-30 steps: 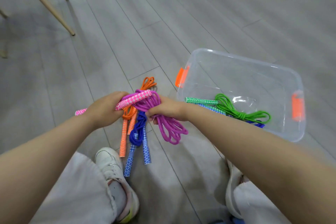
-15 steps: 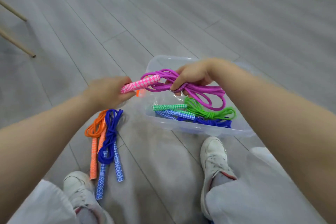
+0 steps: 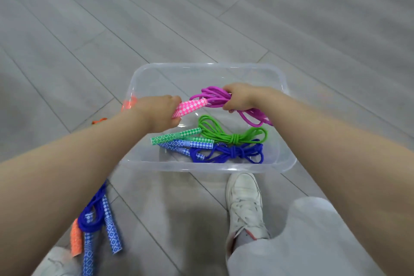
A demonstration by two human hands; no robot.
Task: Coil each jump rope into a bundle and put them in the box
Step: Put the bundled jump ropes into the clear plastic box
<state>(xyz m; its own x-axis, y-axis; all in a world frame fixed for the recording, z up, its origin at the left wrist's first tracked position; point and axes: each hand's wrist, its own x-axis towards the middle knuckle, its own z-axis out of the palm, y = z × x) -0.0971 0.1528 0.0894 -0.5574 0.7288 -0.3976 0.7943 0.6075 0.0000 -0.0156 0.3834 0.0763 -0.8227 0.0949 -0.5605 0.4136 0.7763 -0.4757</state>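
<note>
Hands hold the purple rope (image 3: 215,96) over the box (image 3: 289,159): left hand (image 3: 160,112) grips its pink handle (image 3: 190,107), right hand (image 3: 240,97) clutches the coils.

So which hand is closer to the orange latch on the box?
Left. The left hand sits right beside the orange latch; the right hand holds purple rope over the box's middle.

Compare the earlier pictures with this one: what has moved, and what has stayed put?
Both hands carried the purple rope from above the floor ropes across to over the clear box. The left hand keeps its pink handle, the right hand the coils. The green bundle and blue bundle stayed in the box; the loose blue rope and orange rope stayed on the floor.
</note>
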